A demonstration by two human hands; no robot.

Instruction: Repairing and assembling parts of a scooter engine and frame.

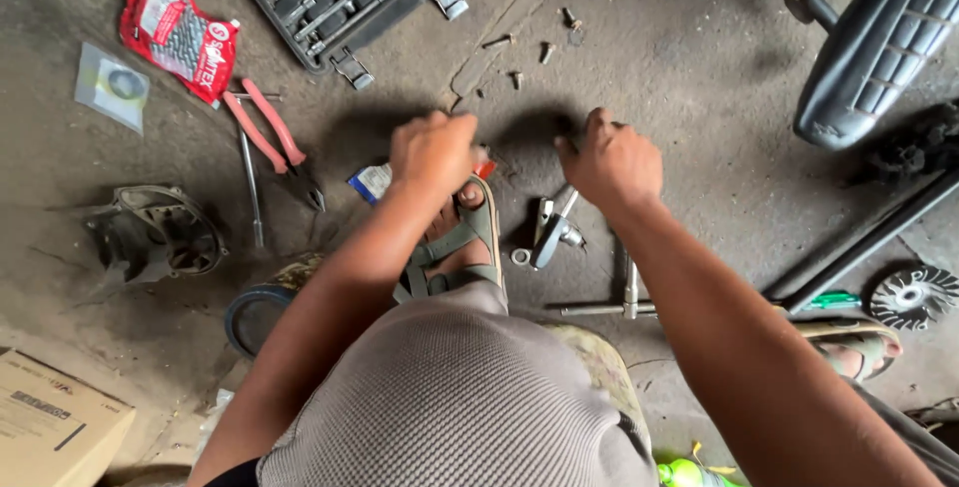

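A: Pliers (272,137) lie on the floor (699,67), well left of the left hand (433,152)?
B: Yes; that hand's curled shut (contents hidden) above the sandal (470,237).
A: Right hand (611,159)?
B: Fisted; metal tool (552,232) just below it.

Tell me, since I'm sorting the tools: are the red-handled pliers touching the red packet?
Apart. The head view shows a strip of bare floor between the red-handled pliers and the red packet, whose lower corner ends just above the handles.
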